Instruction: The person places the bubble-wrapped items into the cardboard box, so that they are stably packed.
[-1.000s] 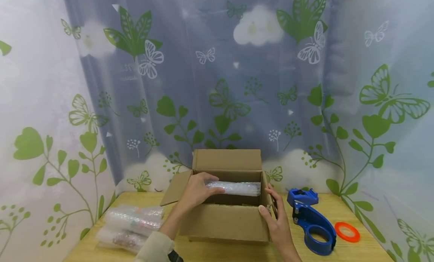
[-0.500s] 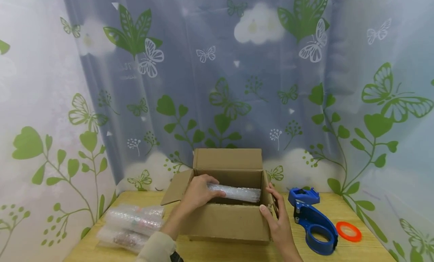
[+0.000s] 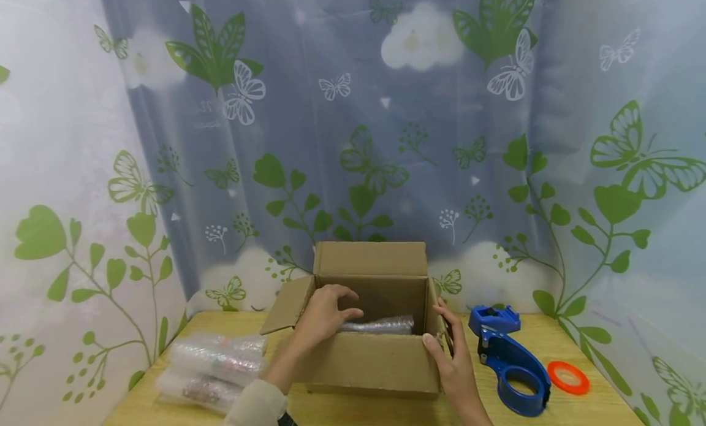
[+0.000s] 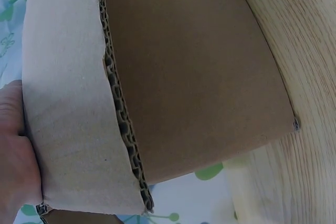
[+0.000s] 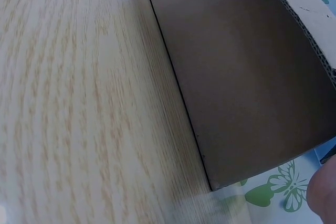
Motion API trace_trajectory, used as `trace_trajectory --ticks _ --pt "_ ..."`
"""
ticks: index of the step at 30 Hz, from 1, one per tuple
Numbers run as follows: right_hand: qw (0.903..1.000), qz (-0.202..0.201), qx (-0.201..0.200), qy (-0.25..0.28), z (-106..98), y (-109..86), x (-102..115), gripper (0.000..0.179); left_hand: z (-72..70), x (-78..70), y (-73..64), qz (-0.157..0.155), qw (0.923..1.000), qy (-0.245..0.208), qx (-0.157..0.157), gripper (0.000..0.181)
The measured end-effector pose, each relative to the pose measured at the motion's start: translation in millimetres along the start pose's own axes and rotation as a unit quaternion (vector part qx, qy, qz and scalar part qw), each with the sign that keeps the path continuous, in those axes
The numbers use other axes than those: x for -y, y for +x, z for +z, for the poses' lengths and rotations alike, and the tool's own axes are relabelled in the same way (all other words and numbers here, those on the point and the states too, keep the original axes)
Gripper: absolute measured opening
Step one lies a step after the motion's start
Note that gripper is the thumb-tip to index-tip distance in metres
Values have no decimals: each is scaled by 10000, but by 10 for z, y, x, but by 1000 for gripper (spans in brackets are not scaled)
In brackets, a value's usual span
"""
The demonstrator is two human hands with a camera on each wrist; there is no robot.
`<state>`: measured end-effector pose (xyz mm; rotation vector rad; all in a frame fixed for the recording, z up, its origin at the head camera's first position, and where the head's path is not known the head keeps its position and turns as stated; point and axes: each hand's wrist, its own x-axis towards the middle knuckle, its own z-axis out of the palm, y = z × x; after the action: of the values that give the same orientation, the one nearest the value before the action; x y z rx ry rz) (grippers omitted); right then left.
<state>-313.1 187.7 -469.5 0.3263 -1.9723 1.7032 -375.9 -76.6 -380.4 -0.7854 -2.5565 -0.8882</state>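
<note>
A cardboard box [image 3: 375, 365] stands on the table with its top flaps spread. Inside lies a bubble-wrapped roll [image 3: 386, 325], its lower part hidden by the front wall. Over the left side of the opening, my left hand [image 3: 326, 312] reaches in, thumb and fingers apart, right by the roll's left end. Part of that hand [image 4: 16, 150] shows beyond the flap in the left wrist view. My right hand [image 3: 455, 365] grips the box's right side, thumb at the front corner and fingers along the side flap. Only a fingertip [image 5: 323, 192] shows in the right wrist view.
Several bubble-wrapped rolls [image 3: 215, 358] are piled left of the box. To its right are a blue tape dispenser [image 3: 521, 395], a smaller blue dispenser [image 3: 493, 319] behind it, and an orange ring-shaped roll [image 3: 581, 378]. A patterned curtain [image 3: 353, 138] hangs close behind the box.
The bubble-wrapped roll has gone down from the box's opening to deeper inside, and my left hand has let go of it. My right hand stays on the box's side.
</note>
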Motion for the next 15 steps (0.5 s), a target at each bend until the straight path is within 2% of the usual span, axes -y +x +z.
trace_trajectory --ticks 8,15 --pt "10000 -71 -68 -5 -11 -4 41 50 2 -9 12 -42 9994 -321 -151 31" --pt "9999 -96 -12 51 -17 -8 10 51 -51 -25 -42 -171 9948 -817 -580 28"
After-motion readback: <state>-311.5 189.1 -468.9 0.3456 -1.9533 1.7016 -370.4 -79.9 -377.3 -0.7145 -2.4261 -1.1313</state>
